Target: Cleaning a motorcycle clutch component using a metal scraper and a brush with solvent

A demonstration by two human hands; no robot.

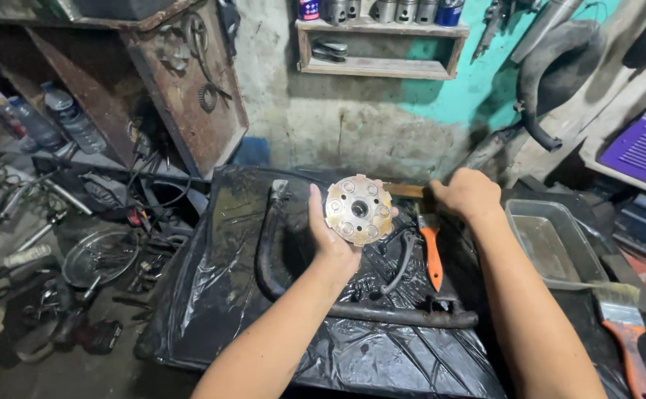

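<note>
— While the left hand (332, 238) lifts it over the wrinkled black plastic sheet (212, 288), what is this round thing?
— It is a flat rusty metal clutch hub (359, 210) with bolt holes; fingers curl around its edge.
— And the right hand (469, 193)?
— It closes on a wooden-handled brush (405, 191), near an orange-handled tool (432, 255).

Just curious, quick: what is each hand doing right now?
Left hand: closed on a round metal disc, held upright.
Right hand: closed around a wooden-handled brush; its bristles are hidden.
</note>
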